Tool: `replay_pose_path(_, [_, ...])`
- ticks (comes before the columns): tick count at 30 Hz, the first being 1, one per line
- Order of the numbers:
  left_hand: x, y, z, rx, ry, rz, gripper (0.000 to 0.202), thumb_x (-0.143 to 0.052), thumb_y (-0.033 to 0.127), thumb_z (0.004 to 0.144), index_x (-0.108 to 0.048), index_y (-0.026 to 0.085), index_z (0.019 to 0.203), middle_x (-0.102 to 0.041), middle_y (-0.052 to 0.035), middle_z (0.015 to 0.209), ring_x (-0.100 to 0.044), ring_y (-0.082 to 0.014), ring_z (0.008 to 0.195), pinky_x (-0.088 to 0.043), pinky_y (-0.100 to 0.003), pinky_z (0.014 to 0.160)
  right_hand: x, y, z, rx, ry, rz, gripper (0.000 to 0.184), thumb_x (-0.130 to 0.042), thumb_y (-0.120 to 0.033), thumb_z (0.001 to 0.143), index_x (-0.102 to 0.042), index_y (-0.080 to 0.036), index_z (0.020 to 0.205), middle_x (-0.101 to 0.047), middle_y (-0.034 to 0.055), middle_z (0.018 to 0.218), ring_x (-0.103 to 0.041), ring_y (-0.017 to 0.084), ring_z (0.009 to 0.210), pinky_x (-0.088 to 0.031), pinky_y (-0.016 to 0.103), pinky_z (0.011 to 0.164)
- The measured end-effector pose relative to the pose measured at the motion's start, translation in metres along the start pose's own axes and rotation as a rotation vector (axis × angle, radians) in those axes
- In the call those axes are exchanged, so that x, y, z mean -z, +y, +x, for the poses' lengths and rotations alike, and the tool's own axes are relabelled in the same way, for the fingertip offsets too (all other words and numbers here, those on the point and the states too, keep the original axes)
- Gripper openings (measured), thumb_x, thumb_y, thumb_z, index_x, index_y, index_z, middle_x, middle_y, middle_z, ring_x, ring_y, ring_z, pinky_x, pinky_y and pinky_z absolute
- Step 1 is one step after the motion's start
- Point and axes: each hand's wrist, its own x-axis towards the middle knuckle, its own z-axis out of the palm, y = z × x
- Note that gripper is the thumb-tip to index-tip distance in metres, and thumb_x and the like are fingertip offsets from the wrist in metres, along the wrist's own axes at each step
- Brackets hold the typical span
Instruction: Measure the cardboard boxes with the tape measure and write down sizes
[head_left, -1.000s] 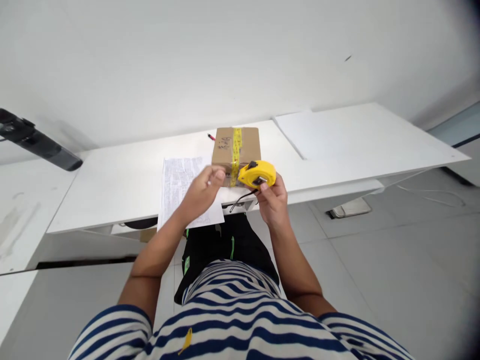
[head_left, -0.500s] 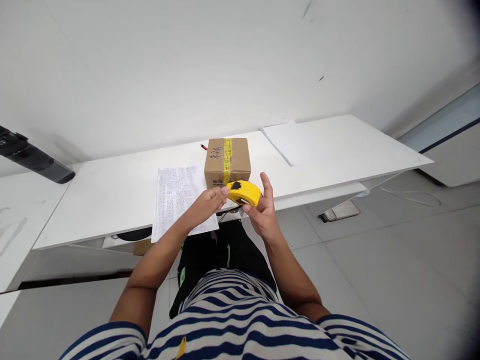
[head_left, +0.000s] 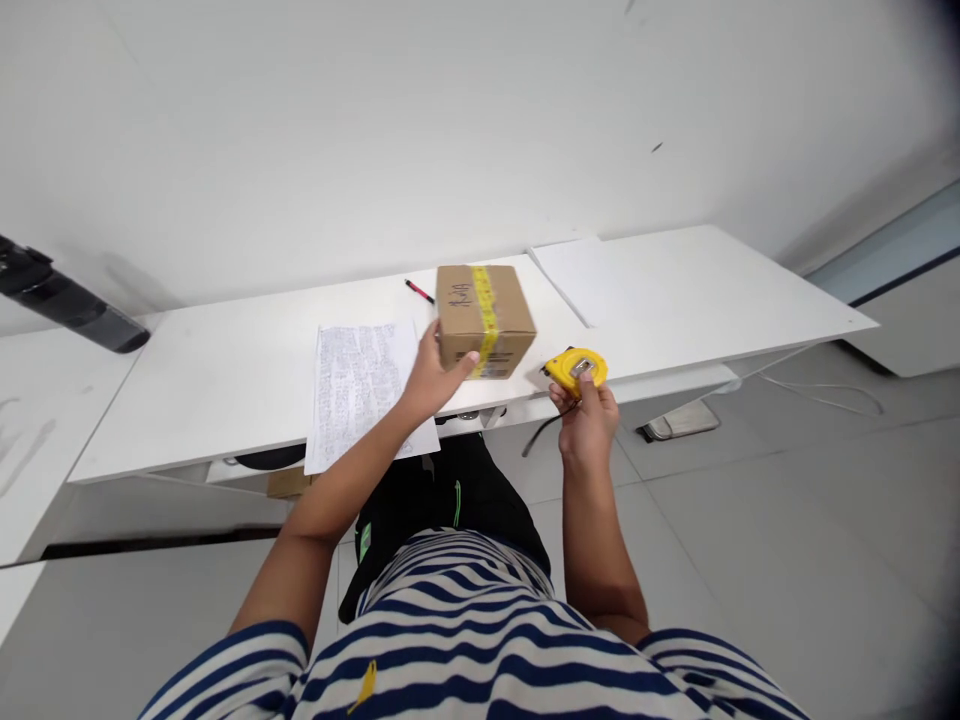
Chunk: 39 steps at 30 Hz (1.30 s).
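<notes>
While the white table (head_left: 225,380) bears a printed sheet (head_left: 360,390), we clasp the taped cardboard box (head_left: 487,315) (near the front edge) with our left hand (head_left: 431,375), fingers wrapped round its near corner. Our right hand (head_left: 589,425) grips the yellow tape measure (head_left: 576,368) just right of it; a red pen (head_left: 420,291) lies behind.

Brown yellow-taped box (head_left: 486,315) upright on desk (head_left: 225,390); yellow tape measure (head_left: 576,366) held just right

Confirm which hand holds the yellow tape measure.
The right hand: it grips the tape measure, with a black strap hanging below. The left hand holds no tool; it clasps the near corner of the cardboard box.
</notes>
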Motion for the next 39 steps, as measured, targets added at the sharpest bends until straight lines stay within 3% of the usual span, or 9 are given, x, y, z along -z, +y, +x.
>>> replay_pose_path(4, [-0.013,-0.007,0.002,0.072,-0.047,0.032,0.078,-0.064,0.061,0.088,-0.038,0.026,0.152,-0.037,-0.0134,0.165,-0.039,-0.0348,0.149,-0.040,-0.051,0.117,-0.006,0.002,0.005,0.154,0.036,-0.106,0.060,-0.086,-0.055,0.063,-0.063,-0.017,0.103,-0.071,-0.0010,0.080,-0.067,0.010,0.057,-0.056,0.020,0.054])
replay_pose_path(10, [0.027,-0.013,-0.045,0.112,0.132,0.002,0.045,-0.056,0.061,0.093,-0.067,0.022,0.111,-0.072,-0.0108,0.118,-0.065,-0.0264,0.113,-0.049,-0.045,0.102,-0.001,-0.005,-0.045,0.305,0.007,-0.139,0.050,-0.075,-0.057,0.078,-0.064,-0.021,0.109,-0.068,-0.0009,0.090,-0.058,0.007,0.049,-0.053,0.022,0.047])
replay_pose_path(14, [0.031,-0.018,-0.092,0.173,-0.100,-0.352,0.066,-0.059,0.075,0.084,-0.064,0.023,0.124,-0.071,-0.0118,0.119,-0.069,-0.0242,0.102,-0.055,-0.040,0.087,-0.012,0.017,-0.103,0.083,-0.473,-0.251,0.054,-0.078,-0.057,0.078,-0.067,-0.022,0.117,-0.074,0.0049,0.098,-0.068,0.015,0.066,-0.060,0.028,0.058])
replay_pose_path(16, [0.029,-0.026,-0.101,0.155,0.019,-0.489,0.072,-0.072,0.073,0.075,-0.063,0.022,0.124,-0.071,-0.0107,0.116,-0.069,-0.0224,0.098,-0.056,-0.035,0.083,-0.033,0.031,-0.122,0.034,-0.748,-0.300,0.059,-0.078,-0.057,0.078,-0.066,-0.024,0.126,-0.075,0.0075,0.111,-0.071,0.019,0.083,-0.062,0.031,0.069])
replay_pose_path(18, [0.034,-0.035,-0.094,0.094,0.328,-0.537,0.067,-0.078,0.069,0.071,-0.065,0.020,0.113,-0.070,-0.0073,0.104,-0.068,-0.0186,0.091,-0.055,-0.030,0.079,-0.064,0.043,-0.125,0.050,-0.995,-0.342,0.061,-0.072,-0.061,0.084,-0.064,-0.026,0.133,-0.074,0.0071,0.116,-0.071,0.020,0.087,-0.061,0.033,0.074])
replay_pose_path(21, [0.065,-0.044,-0.057,-0.007,0.684,-0.586,0.060,-0.069,0.074,0.076,-0.062,0.019,0.099,-0.066,-0.0047,0.093,-0.066,-0.0151,0.082,-0.055,-0.026,0.069,-0.125,0.059,-0.097,0.298,-1.175,-0.475,0.055,-0.060,-0.066,0.090,-0.069,-0.027,0.128,-0.070,0.0089,0.125,-0.069,0.022,0.096,-0.059,0.035,0.082])
replay_pose_path(27, [0.134,-0.069,0.043,0.030,0.773,-0.367,0.053,-0.066,0.069,0.083,-0.060,0.018,0.095,-0.065,-0.0064,0.091,-0.065,-0.0135,0.075,-0.051,-0.022,0.057,-0.227,0.099,0.018,0.679,-0.688,-1.114,0.043,-0.032,-0.033,0.106,-0.065,-0.017,0.128,-0.062,0.0165,0.131,-0.059,0.024,0.118,-0.048,0.036,0.097])
replay_pose_path(32, [0.142,-0.100,0.077,0.097,0.773,-0.058,0.044,-0.068,0.059,0.087,-0.061,0.018,0.101,-0.069,-0.0092,0.102,-0.067,-0.0179,0.086,-0.054,-0.029,0.070,-0.237,0.115,0.069,0.576,-0.563,-1.484,0.037,-0.045,-0.028,0.100,-0.071,-0.008,0.116,-0.062,0.0240,0.124,-0.058,0.032,0.112,-0.043,0.046,0.096])
replay_pose_path(39, [0.144,-0.111,0.081,0.077,0.745,0.044,0.039,-0.065,0.054,0.090,-0.063,0.019,0.106,-0.071,-0.0088,0.108,-0.068,-0.0197,0.096,-0.053,-0.031,0.083,-0.227,0.125,0.083,0.835,-0.872,-1.567,0.037,-0.046,-0.038,0.102,-0.077,-0.019,0.108,-0.068,0.0162,0.121,-0.055,0.030,0.112,-0.041,0.042,0.093])
